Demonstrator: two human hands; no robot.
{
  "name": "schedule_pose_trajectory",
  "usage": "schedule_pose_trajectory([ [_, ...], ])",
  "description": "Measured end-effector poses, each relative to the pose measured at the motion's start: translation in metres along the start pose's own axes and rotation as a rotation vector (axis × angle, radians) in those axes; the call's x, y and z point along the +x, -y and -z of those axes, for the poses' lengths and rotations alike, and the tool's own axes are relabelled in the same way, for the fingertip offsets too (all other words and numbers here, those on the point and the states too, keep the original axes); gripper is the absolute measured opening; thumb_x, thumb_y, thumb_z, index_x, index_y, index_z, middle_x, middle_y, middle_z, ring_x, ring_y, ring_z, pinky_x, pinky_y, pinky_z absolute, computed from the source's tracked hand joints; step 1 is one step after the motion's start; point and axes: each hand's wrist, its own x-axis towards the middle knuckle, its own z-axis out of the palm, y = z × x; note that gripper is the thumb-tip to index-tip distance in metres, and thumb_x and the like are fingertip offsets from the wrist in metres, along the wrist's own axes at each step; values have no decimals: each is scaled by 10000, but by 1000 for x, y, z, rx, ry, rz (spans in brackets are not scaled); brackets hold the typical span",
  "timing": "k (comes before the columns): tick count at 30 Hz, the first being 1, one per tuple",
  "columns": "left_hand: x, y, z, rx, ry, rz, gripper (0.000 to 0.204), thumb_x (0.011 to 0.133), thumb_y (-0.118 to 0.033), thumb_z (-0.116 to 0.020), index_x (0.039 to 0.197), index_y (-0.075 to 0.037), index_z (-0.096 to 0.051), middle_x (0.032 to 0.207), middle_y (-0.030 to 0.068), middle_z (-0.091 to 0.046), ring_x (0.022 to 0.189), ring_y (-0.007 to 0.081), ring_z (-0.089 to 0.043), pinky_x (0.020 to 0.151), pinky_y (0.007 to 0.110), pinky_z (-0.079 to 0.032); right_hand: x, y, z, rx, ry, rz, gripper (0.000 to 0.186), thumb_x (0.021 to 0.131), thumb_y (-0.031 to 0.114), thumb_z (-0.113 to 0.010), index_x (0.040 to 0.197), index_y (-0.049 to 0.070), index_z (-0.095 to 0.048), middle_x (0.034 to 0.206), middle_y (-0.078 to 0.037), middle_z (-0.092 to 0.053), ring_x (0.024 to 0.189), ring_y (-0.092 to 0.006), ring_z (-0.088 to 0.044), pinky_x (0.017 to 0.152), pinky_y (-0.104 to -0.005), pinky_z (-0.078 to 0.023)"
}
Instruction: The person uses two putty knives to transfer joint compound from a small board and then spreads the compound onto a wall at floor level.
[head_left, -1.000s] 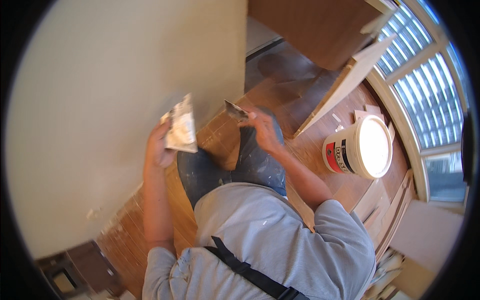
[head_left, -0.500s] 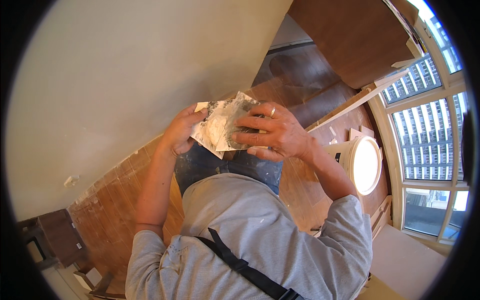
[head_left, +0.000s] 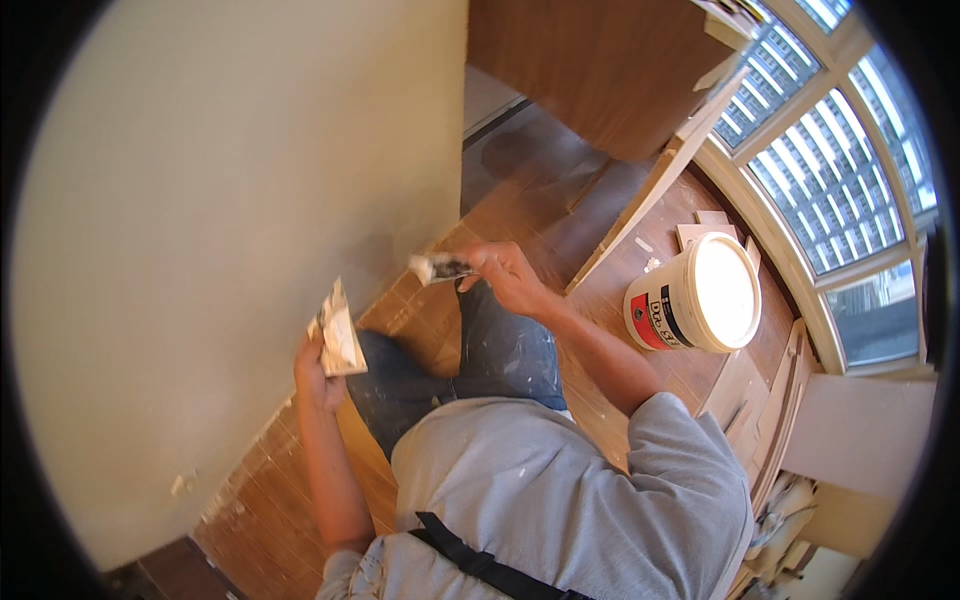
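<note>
My left hand (head_left: 316, 378) is closed on a small flat board (head_left: 343, 350) smeared with whitish putty, held tilted close to the pale wall (head_left: 210, 220). To the right, my right hand (head_left: 514, 280) grips a flat putty scraper (head_left: 450, 270). A lump of white putty (head_left: 422, 268) sits on the scraper's far end, which points left toward the wall and stands apart from the board. My fingers hide the scraper's near end.
A white lidded bucket (head_left: 665, 305) stands on the wood floor to my right. Beyond it a long plank (head_left: 650, 190) leans near a large brown panel (head_left: 570, 70). Windows (head_left: 830, 180) line the right side; loose boards (head_left: 765, 420) lie below them.
My hands have moved apart: the board went left and down toward the wall, and the scraper came off it with putty on its end. The view has turned, bringing more bucket in.
</note>
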Motion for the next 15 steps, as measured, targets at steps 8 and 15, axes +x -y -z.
schedule_pose_trajectory([
  [8, 10, 107, 106, -144, -175, 105, 311, 1004, -184, -468, 1250, 3, -506, 1167, 127, -640, 1037, 235, -650, 901, 380, -549, 82, 7, 4, -117, -625, 42, 307, 983, 210, -528, 1181, -13, -600, 968, -111, -667, 825, -161, -650, 661, -329, -529],
  [15, -4, 136, 90, -106, -160, 47, 290, 992, -181, -487, 1192, 22, -538, 1103, 112, -664, 950, 213, -678, 830, 328, -580, 157, -3, 26, -642, -1014, 377, 279, 928, 104, -527, 1189, 59, -614, 1141, -115, -645, 1029, -297, -610, 892, -388, -470],
])
